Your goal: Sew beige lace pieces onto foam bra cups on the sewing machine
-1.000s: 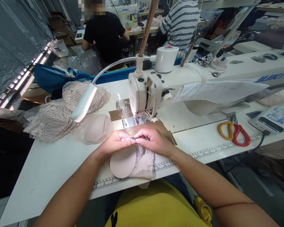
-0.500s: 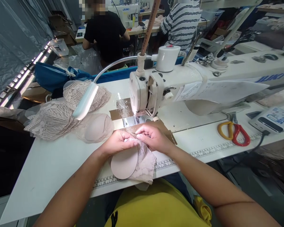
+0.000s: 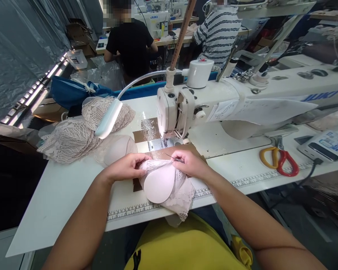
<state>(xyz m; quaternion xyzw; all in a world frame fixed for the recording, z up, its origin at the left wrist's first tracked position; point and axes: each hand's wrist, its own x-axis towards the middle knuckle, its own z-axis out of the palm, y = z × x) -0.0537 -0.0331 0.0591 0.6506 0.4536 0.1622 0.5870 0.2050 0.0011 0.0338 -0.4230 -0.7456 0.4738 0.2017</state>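
Both hands had moved apart since the earlier frame, and the round pale pad point(image 3: 159, 186) between them lay more in the open. The left hand point(image 3: 126, 165) pinched one edge of the lace point(image 3: 185, 188) with its thumb and fingers. The right hand point(image 3: 190, 164) was closed on a thin dark tool point(image 3: 178, 160) and seemed to pinch the lace too.

The pad and lace were together, near the front edge of the white table point(image 3: 73, 198). They were not under the needle of the sewing machine point(image 3: 167, 112). I could not tell how much of the edge was sewn. The lace hung loose on the right, so that piece did not look finished.

To the left, another padded piece point(image 3: 116, 149) lay flat. Past it sat two piles of lace pieces point(image 3: 70, 140), near a lamp point(image 3: 109, 119). I could not tell if those were done. Scissors point(image 3: 287, 164) lay far to the right, with no hand on them.
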